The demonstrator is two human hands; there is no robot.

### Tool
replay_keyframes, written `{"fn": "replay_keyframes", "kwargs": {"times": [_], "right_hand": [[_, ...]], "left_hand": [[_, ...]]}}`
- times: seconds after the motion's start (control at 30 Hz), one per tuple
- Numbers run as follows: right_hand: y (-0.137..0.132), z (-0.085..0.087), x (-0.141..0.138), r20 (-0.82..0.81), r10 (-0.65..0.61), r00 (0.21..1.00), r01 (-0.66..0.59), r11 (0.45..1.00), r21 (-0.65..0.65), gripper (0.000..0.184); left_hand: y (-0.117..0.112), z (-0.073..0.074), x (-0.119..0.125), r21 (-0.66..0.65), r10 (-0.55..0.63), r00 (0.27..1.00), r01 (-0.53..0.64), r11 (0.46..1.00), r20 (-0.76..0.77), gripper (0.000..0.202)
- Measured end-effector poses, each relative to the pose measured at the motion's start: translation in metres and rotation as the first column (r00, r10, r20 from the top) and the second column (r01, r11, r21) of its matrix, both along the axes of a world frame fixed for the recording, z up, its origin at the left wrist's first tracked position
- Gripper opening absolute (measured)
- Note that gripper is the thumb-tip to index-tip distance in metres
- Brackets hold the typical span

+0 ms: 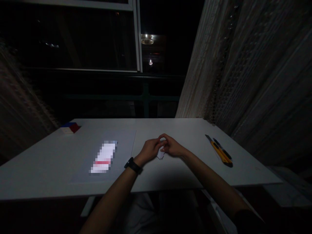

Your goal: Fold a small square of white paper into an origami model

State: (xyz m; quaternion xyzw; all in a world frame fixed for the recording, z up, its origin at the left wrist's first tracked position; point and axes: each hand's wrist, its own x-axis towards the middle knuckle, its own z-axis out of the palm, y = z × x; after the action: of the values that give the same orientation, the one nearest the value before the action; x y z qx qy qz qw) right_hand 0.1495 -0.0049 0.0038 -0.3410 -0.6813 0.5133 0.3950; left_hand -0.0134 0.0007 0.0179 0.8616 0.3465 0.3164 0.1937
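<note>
Both hands meet over the middle of a white table [185,175]. My left hand [149,150], with a black watch on its wrist, and my right hand [172,146] are closed together on a small white folded piece of paper [160,154]. The paper hangs just below the fingers, a little above the table top. Most of the paper is hidden by the fingers.
A yellow utility knife [220,152] and a black pen [222,149] lie at the right of the table. A large grey sheet [85,162] with a blurred card on it lies at the left. A coloured cube [70,127] sits at the far left corner. Curtains hang on the right.
</note>
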Motion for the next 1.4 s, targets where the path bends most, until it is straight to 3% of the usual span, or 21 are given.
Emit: {"fn": "replay_keyframes", "kwargs": {"times": [0.2, 0.4, 0.7, 0.9, 1.17, 1.4], "right_hand": [[0.0, 0.006, 0.006, 0.025, -0.004, 1.0, 0.004, 1.0, -0.023, 0.047], [-0.001, 0.006, 0.004, 0.092, -0.075, 0.993, 0.07, 0.996, 0.059, 0.047], [-0.001, 0.01, 0.01, 0.081, 0.019, 0.997, -0.019, 1.0, 0.0, 0.043], [-0.001, 0.008, 0.009, 0.073, -0.047, 0.996, 0.045, 0.999, 0.026, 0.041], [-0.004, 0.014, 0.014, 0.033, 0.065, 0.997, -0.063, 0.997, -0.055, 0.048], [-0.004, 0.011, 0.004, 0.169, -0.067, 0.983, 0.059, 0.997, 0.054, 0.055]], "left_hand": [[0.001, -0.003, -0.001, 0.023, 0.01, 1.0, -0.01, 1.0, -0.007, 0.03], [0.0, -0.003, -0.001, 0.032, 0.002, 0.999, -0.001, 1.0, -0.042, 0.027], [0.0, -0.002, -0.001, 0.051, 0.009, 0.999, -0.007, 0.999, -0.04, 0.028], [-0.001, -0.002, 0.0, 0.061, -0.004, 0.999, 0.006, 0.998, -0.032, 0.027], [-0.001, -0.001, 0.0, 0.014, -0.007, 0.998, 0.008, 1.0, -0.057, 0.028], [0.001, -0.003, 0.0, 0.031, 0.02, 0.996, -0.017, 0.999, -0.089, 0.026]]}}
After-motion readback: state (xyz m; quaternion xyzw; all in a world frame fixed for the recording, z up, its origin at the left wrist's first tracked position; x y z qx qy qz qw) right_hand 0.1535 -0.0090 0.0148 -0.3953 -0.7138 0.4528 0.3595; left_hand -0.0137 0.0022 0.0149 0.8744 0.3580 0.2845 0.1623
